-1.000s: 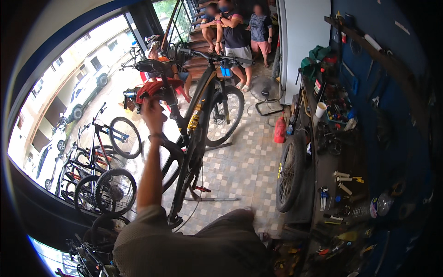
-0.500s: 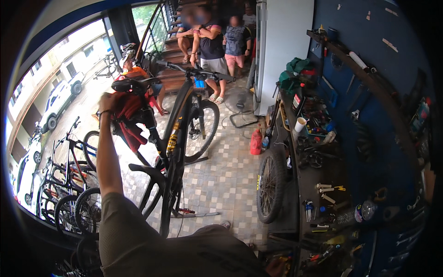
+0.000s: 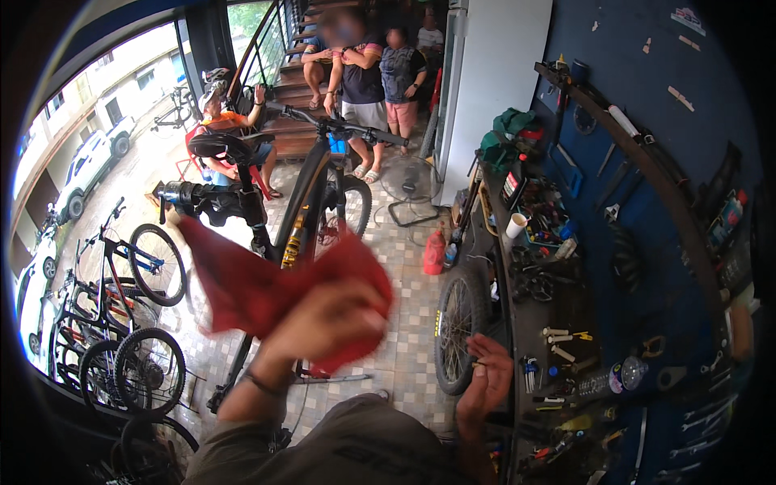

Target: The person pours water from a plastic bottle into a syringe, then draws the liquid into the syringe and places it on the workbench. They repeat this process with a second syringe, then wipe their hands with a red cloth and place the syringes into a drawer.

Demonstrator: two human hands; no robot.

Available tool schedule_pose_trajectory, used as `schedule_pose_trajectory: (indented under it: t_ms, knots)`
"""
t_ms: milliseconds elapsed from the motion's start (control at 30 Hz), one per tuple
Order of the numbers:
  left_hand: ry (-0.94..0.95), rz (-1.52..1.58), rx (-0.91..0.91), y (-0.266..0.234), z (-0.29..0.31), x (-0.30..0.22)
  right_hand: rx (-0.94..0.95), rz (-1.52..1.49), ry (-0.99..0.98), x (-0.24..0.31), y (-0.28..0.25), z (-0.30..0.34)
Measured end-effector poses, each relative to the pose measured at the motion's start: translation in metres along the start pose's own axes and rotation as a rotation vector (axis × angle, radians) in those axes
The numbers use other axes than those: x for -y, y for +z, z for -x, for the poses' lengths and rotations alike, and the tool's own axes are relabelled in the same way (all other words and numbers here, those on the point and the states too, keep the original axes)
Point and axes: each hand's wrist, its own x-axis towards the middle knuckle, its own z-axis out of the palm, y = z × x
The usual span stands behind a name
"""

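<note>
My left hand (image 3: 331,323) grips a red cloth (image 3: 259,287), blurred by motion, and holds it up in front of the bicycle frame (image 3: 311,186). The cloth hides much of the frame's lower part; the yellow shock spring (image 3: 293,242) shows just above it. My right hand (image 3: 487,378) is raised beside the workbench, near the loose wheel (image 3: 459,327). Its thumb and fingers are pinched together, perhaps round something small that I cannot make out. A black repair stand clamp (image 3: 214,202) supports the bicycle below its saddle (image 3: 220,147).
Along the right runs a workbench (image 3: 558,303) crowded with tools, a white cup (image 3: 516,225) and bottles. A red container (image 3: 434,252) and a fan (image 3: 408,186) stand on the tiled floor. Several bicycles (image 3: 121,299) are parked left. People (image 3: 360,77) stand and sit near the stairs.
The red cloth has come off the stand clamp and moved right and nearer in my left hand. My right hand has risen beside the bench. A seated person has raised a hand.
</note>
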Motion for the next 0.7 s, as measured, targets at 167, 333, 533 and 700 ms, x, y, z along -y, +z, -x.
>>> schedule_pose_trajectory:
  t_ms: [167, 333, 533, 700]
  knots:
    - [-0.058, -0.112, 0.321, 0.099, -0.004, 0.018, 0.091, 0.064, 0.263, 0.009, 0.015, 0.007]
    - [0.087, -0.041, 0.189, 0.118, -0.009, 0.055, 0.073, 0.267, 0.406, -0.011, -0.009, 0.028]
    - [0.066, 0.258, 0.416, 0.106, -0.027, 0.051, 0.033, 0.003, 0.403, 0.03, -0.006, -0.01]
    - [0.545, -0.967, -0.055, 0.151, -0.041, 0.012, 0.038, 0.232, 0.25, 0.055, 0.013, -0.046]
